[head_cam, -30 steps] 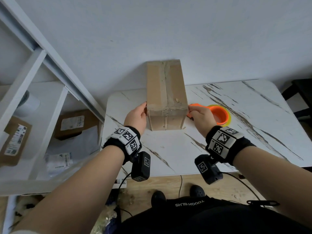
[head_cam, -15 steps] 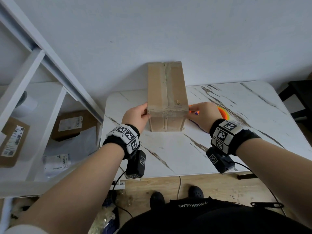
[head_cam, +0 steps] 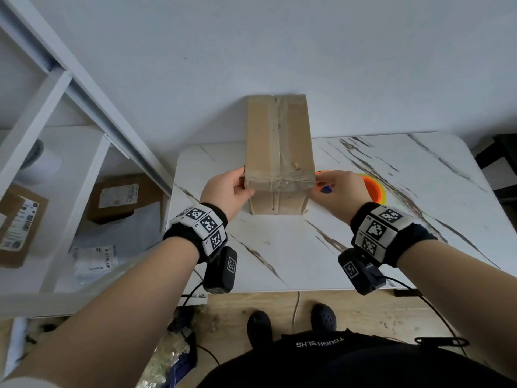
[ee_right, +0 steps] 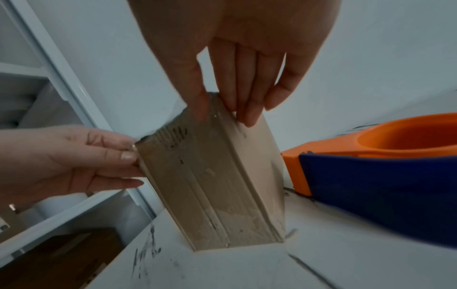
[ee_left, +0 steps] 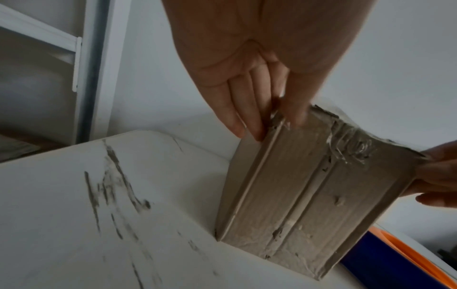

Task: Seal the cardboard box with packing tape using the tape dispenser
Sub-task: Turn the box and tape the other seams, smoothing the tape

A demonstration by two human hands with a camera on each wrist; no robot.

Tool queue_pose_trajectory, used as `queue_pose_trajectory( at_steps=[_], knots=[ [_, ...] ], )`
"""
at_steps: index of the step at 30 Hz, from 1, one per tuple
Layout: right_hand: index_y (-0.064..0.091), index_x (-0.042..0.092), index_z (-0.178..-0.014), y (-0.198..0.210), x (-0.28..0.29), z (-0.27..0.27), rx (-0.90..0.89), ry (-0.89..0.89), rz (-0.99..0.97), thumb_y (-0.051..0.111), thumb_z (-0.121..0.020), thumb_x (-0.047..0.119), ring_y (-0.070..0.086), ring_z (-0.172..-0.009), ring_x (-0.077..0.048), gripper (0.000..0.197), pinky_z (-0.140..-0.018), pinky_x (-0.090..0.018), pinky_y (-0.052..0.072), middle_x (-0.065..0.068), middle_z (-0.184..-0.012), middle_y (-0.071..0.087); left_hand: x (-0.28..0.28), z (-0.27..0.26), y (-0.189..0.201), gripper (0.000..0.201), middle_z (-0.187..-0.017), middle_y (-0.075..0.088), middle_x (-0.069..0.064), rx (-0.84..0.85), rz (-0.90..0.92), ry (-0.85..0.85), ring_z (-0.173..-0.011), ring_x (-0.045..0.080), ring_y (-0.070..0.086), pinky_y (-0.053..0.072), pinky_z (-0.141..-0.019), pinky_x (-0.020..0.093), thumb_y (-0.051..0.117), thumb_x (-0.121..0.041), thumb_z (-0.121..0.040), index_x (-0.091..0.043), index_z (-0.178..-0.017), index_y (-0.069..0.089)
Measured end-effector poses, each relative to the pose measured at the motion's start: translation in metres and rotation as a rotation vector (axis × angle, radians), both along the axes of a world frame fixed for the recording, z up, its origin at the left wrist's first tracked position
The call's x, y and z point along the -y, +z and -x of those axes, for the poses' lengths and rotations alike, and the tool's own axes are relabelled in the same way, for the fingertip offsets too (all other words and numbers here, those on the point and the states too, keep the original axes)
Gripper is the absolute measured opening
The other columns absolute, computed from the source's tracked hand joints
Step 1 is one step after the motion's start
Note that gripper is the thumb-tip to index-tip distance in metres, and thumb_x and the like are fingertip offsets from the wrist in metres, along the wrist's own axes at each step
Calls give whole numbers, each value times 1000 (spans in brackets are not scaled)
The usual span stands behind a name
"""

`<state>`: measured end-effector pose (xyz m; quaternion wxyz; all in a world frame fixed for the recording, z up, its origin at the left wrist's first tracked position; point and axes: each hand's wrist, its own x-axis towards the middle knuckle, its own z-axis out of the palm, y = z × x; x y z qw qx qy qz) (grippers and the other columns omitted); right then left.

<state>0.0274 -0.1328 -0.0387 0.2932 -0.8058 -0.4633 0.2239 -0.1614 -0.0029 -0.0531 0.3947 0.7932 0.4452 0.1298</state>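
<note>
Shelves (head_cam: 50, 169) with parcels show only in your head view, at far left. Your left hand (head_cam: 225, 191) pinches the box (head_cam: 279, 152) at its near top corner, thumb in front, fingers along its side; your right hand (head_cam: 337, 193) pinches the opposite corner. The box stands on the table (head_cam: 279, 253). Only the wrist views show the dispenser (ee_right: 385, 172) whole, just right of the box.

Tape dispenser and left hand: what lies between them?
The cardboard box, standing on the table. In the head view the left hand grips its left edge; the tape dispenser lies beyond its right side, behind the right hand.
</note>
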Motion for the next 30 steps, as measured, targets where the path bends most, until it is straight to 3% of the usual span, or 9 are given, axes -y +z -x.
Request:
queue_pose_trajectory(
  at_steps=[1,3,4,6,10,18,23,26,30],
  knots=[
    [69,25,-85,2,1,0,-17,7,4,63,-82,24,52,-62,-2,7,-62,-16,41,10,-66,63,-1,1,2,66,-123,64,3,-4,47,7,-111,17,61,45,-101,33,70,-19,-80,-20,-139,40],
    [64,25,-109,2,1,-4,-35,-31,-12,67,-79,28,55,-78,-1,31,-74,-17,40,12,-89,61,-1,2,5,88,-135,53,5,-51,40,-15,-119,17,55,42,-105,36,74,-32,-76,-21,-147,22],
    [60,22,-119,1,1,-6,-33,-60,-29,69,-78,30,56,-86,-5,43,-79,-20,42,8,-103,59,0,2,6,87,-141,47,4,-81,-29,-48,-124,17,49,39,-107,37,71,-39,-77,-24,-147,20],
    [61,21,-119,0,0,-6,-3,-43,-95,71,-78,33,56,-88,-9,45,-82,-24,47,3,-113,55,3,1,9,70,-147,39,5,-101,-188,-111,-135,17,36,30,-112,35,59,-44,-85,-28,-145,27],
    [72,22,-106,-6,-4,-5,124,64,-153,70,-80,35,52,-87,-12,30,-82,-32,51,-3,-113,53,4,-8,4,43,-148,35,8,-62,-248,-106,-138,22,31,21,-111,27,55,-31,-91,-28,-133,49],
    [76,13,-94,-18,-8,-4,138,64,-230,73,-79,15,54,-81,-22,16,-74,-43,52,-12,-108,53,3,-8,-6,36,-144,40,9,-10,-302,-93,-131,21,42,26,-105,20,64,-18,-85,-23,-121,62],
    [74,7,-85,-17,-14,-4,235,116,-228,74,-75,11,53,-75,-27,11,-63,-40,52,-17,-100,55,-4,-11,0,31,-129,48,8,-62,-377,-105,-122,19,46,38,-99,28,66,-23,-83,-24,-114,67],
    [74,7,-80,-12,-13,-2,389,146,-229,77,-67,11,58,-84,-38,13,-66,-42,52,-18,-95,60,-1,-12,3,28,-127,52,9,-93,-473,-126,-120,25,46,43,-94,35,67,-22,-82,-22,-110,69],
    [75,17,-81,-4,-24,11,604,284,-260,64,-68,36,62,-84,-35,26,-71,-40,48,-7,-86,67,-2,-16,7,24,-110,68,12,-88,-634,-269,-104,37,60,50,-88,43,74,-10,-72,-11,-96,74]
  ],
)
